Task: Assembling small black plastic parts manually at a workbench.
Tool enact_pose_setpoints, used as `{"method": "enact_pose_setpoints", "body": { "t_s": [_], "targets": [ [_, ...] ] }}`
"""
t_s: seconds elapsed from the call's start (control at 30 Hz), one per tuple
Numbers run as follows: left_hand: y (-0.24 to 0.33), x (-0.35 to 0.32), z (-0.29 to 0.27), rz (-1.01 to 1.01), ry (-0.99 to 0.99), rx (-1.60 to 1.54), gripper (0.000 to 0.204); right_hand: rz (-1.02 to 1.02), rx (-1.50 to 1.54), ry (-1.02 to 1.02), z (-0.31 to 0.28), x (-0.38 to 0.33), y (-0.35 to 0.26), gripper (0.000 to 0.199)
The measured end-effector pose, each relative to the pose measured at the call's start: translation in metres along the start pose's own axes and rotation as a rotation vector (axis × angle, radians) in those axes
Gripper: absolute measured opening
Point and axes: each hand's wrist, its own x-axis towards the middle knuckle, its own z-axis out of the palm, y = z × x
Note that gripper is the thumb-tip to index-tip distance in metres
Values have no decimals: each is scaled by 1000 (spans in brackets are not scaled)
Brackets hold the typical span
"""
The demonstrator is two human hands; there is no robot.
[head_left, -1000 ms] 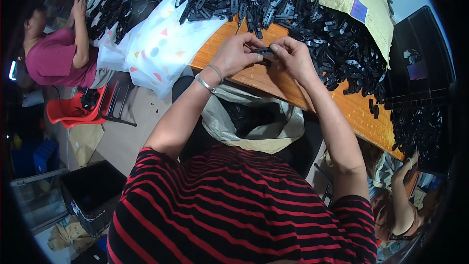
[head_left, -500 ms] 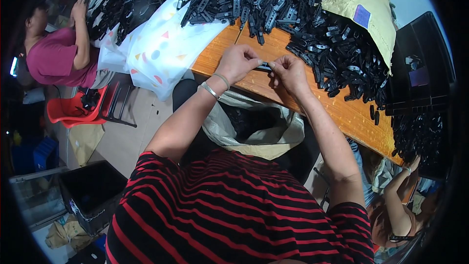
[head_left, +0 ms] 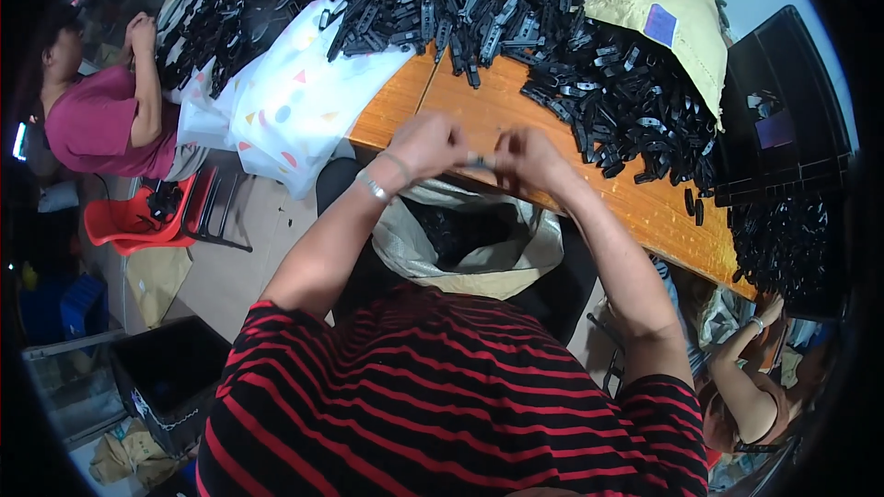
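Over the table's front edge my left hand (head_left: 425,147), wearing a silver bracelet, has its fingers curled, smeared by motion. To its right is my right hand (head_left: 534,161), its finger and thumb pinched on a small black plastic part (head_left: 479,162). The part lies in the gap between the hands, too blurred to show its shape. I cannot tell whether the left fingertips touch it. Below the hands a white woven sack (head_left: 405,244) gapes open at my lap, with dark contents. Beyond the hands a large heap of black plastic parts (head_left: 479,0) covers the back of the wooden table (head_left: 488,106).
A patterned white plastic sheet (head_left: 285,101) drapes off the table at left. A yellowish sack (head_left: 663,0) lies on the heap at right, near a black crate (head_left: 783,120). One person (head_left: 101,124) sits at far left, another (head_left: 746,377) at lower right. A black bin (head_left: 175,368) stands lower left.
Both hands have come down toward the table's front edge and the sack's mouth, with the fingers now blurred. The black plastic part has moved down with them. The whole view has shifted slightly.
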Motion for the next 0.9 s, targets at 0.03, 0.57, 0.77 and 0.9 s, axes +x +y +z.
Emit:
{"method": "enact_pose_setpoints", "body": {
  "t_s": [0.03,0.57,0.77,0.9],
  "targets": [
    [-2,-9,-3,102,-163,-64,22,2,-52,-102,0,-15,-4,27],
    [-15,76,-6,315,478,444,21,-306,-1047,525,-52,10,2,21],
    [-2,46,6,321,394,206,16,-540,-679,699,-44,15,1,15],
    [0,36,5,237,389,33,13,-608,-308,680,-25,8,0,10]
  ]
}}
